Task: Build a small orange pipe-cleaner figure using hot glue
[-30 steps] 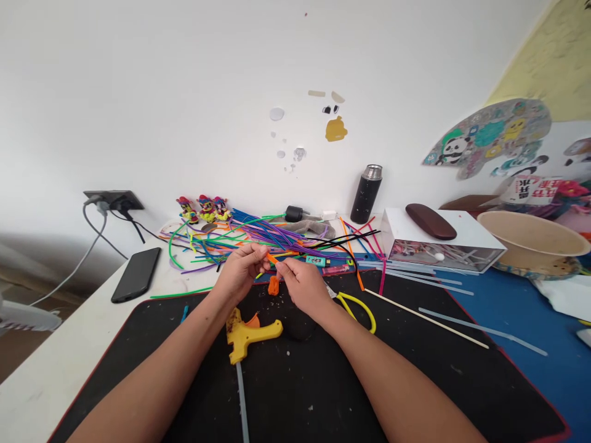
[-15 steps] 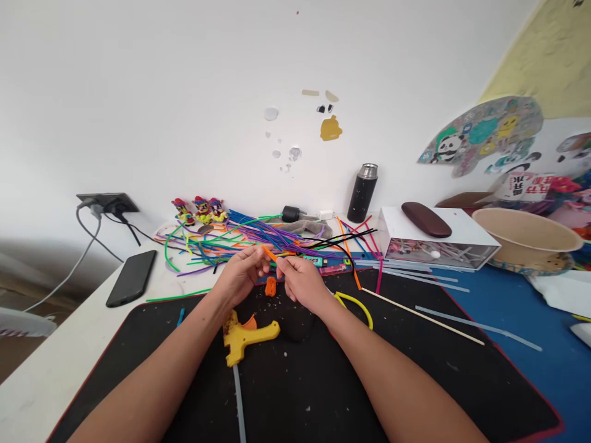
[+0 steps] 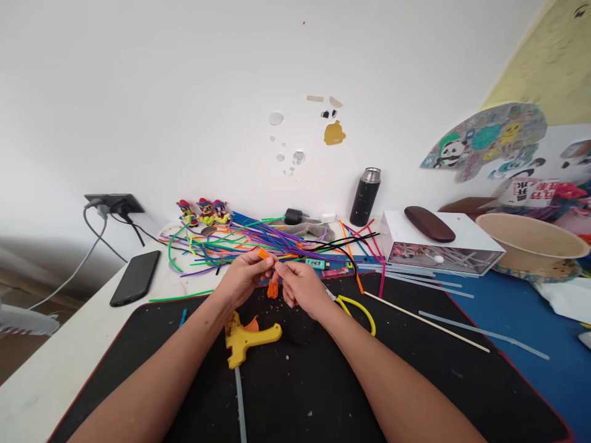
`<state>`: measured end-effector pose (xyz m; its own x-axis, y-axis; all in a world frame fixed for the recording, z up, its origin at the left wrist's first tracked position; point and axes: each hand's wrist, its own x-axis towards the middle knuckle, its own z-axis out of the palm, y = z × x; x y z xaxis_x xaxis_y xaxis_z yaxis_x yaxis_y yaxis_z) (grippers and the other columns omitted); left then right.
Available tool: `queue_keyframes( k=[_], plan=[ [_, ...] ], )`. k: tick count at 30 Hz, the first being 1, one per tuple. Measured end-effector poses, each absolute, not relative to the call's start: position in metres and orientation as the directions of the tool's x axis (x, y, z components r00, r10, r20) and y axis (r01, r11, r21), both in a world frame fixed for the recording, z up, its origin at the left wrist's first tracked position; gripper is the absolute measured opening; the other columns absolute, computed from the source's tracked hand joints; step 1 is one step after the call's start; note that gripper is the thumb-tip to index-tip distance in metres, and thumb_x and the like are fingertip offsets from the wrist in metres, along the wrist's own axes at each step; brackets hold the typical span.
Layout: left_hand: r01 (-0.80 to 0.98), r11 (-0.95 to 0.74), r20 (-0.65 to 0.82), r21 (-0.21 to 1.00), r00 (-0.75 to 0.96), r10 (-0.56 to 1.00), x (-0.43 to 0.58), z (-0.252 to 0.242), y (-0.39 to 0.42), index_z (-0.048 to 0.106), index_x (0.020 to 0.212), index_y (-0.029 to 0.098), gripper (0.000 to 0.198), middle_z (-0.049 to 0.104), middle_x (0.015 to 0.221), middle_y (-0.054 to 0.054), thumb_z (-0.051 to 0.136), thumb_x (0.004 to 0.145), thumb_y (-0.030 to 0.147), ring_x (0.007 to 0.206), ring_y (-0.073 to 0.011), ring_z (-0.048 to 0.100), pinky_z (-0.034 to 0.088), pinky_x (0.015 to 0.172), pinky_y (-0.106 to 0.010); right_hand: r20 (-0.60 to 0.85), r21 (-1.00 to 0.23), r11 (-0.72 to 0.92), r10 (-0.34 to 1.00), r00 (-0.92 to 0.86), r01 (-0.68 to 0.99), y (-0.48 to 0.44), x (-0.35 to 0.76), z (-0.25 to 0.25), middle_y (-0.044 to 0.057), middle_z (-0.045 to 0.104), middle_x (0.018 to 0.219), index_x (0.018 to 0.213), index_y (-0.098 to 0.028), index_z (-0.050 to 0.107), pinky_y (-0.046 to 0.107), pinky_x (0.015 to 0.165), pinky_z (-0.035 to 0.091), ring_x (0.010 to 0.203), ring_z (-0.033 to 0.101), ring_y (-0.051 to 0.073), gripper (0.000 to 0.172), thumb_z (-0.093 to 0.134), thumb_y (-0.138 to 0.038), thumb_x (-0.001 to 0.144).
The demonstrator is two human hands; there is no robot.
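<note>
Close together over the back of the black mat [image 3: 295, 381] are both hands. My left hand [image 3: 244, 277] pinches a small orange piece [image 3: 263, 253], whose end shows above the fingertips. The fingers of my right hand [image 3: 300, 286] are pressed together at the piece's lower end, against the left fingertips; what they grip is too small to tell. Just below them a second orange bundle [image 3: 273, 289] lies on the mat. A yellow glue gun [image 3: 252, 337] with a translucent stick is nearer, between my forearms.
Behind the hands spreads a pile of coloured pipe cleaners [image 3: 258, 237]. A phone [image 3: 136, 278] lies left. Yellow-handled scissors [image 3: 364, 314], a wooden stick [image 3: 425, 321], a black flask [image 3: 365, 197] and a white box [image 3: 443, 246] are to the right.
The orange piece now shows as a wider end above my left fingertips, and my hands have drawn closer together. The whole view has shifted slightly.
</note>
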<state>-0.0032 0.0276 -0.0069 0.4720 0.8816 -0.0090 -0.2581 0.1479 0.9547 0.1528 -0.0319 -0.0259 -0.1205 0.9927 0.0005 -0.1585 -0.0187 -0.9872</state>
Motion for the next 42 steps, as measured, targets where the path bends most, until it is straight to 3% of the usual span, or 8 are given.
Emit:
queue_keyframes(
  k=[7, 13, 22, 33, 36, 42],
  plan=[
    [-0.316, 0.138, -0.02, 0.939, 0.349, 0.937, -0.0086, -0.0047, 0.0332, 0.08, 0.076, 0.013, 0.038, 0.065, 0.063, -0.002, 0.101, 0.056, 0.037, 0.059, -0.011, 0.054, 0.042, 0.056, -0.023, -0.037, -0.979, -0.057, 0.994, -0.105, -0.194, -0.0335, 0.1549, -0.0229, -0.007, 0.053, 0.049, 0.086, -0.019, 0.064, 0.021, 0.035, 0.027, 0.034, 0.046, 0.009, 0.049, 0.06, -0.067, 0.093],
    [-0.299, 0.127, -0.005, 0.946, 0.379, 0.925, -0.0081, -0.006, 0.0325, 0.081, 0.076, 0.014, 0.035, 0.065, 0.064, -0.002, 0.1, 0.059, 0.038, 0.06, -0.0114, 0.055, 0.043, 0.057, -0.023, -0.044, -0.976, -0.068, 0.992, -0.116, -0.208, -0.033, 0.1543, -0.0234, -0.007, 0.054, 0.05, 0.087, -0.019, 0.064, 0.021, 0.036, 0.027, 0.035, 0.046, 0.009, 0.047, 0.062, -0.066, 0.091],
    [-0.286, 0.144, -0.03, 0.947, 0.367, 0.93, -0.006, -0.0063, 0.0323, 0.083, 0.077, 0.013, 0.041, 0.064, 0.062, -0.002, 0.102, 0.054, 0.04, 0.059, -0.0105, 0.055, 0.045, 0.057, -0.021, -0.012, -0.971, -0.033, 0.996, -0.092, -0.236, -0.0316, 0.1541, -0.0228, -0.011, 0.038, 0.042, 0.077, -0.019, 0.063, 0.022, 0.038, 0.028, 0.034, 0.043, 0.009, 0.043, 0.066, -0.061, 0.09],
    [-0.305, 0.147, -0.027, 0.941, 0.365, 0.931, -0.0076, -0.0087, 0.0328, 0.082, 0.075, 0.013, 0.04, 0.066, 0.061, -0.003, 0.103, 0.053, 0.039, 0.057, -0.0096, 0.055, 0.042, 0.054, -0.02, 0.027, -0.983, 0.007, 0.994, -0.106, -0.183, -0.0317, 0.1536, -0.0253, -0.01, 0.041, 0.039, 0.071, -0.019, 0.063, 0.022, 0.038, 0.027, 0.032, 0.04, 0.008, 0.044, 0.068, -0.059, 0.089],
    [-0.315, 0.154, -0.03, 0.936, 0.365, 0.931, -0.0084, -0.0085, 0.0333, 0.082, 0.075, 0.013, 0.04, 0.065, 0.06, -0.002, 0.103, 0.053, 0.038, 0.056, -0.0094, 0.055, 0.042, 0.053, -0.019, 0.007, -0.966, -0.02, 0.995, -0.102, -0.257, -0.0325, 0.1514, -0.0251, -0.01, 0.04, 0.04, 0.074, -0.019, 0.063, 0.022, 0.037, 0.026, 0.032, 0.04, 0.008, 0.045, 0.069, -0.061, 0.087],
    [-0.382, 0.176, -0.023, 0.907, 0.373, 0.927, -0.01, -0.0076, 0.0353, 0.082, 0.077, 0.012, 0.039, 0.065, 0.06, -0.001, 0.103, 0.054, 0.035, 0.055, -0.008, 0.053, 0.042, 0.053, -0.018, -0.041, -0.902, -0.122, 0.979, -0.199, -0.414, -0.0352, 0.1514, -0.0206, -0.005, 0.057, 0.051, 0.087, -0.017, 0.068, 0.021, 0.036, 0.028, 0.036, 0.047, 0.009, 0.047, 0.069, -0.064, 0.087]
  ],
)
